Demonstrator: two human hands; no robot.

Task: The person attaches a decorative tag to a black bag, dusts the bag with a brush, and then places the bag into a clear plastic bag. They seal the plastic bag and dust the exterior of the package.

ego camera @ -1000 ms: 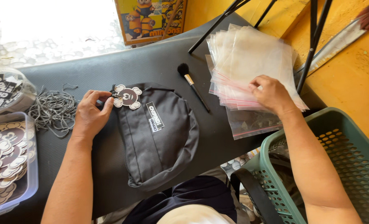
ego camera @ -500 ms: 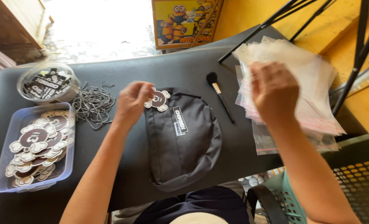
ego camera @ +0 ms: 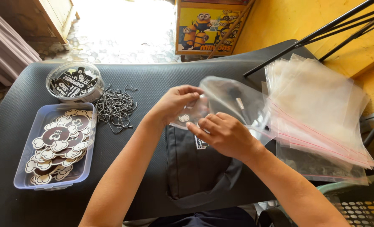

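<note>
Black bag [ego camera: 195,168]; clear plastic sleeve [ego camera: 229,101]; brown-cream tags [ego camera: 58,145].

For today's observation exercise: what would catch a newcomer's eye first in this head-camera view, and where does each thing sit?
First, the two hands at the centre: the left hand and right hand hold a clear plastic bag over a black pouch on the dark table. To the right lies a stack of clear bags. On the left, a clear tray of flower-shaped tags sits near a tangle of ball chains and a round tub of black labels.
</note>
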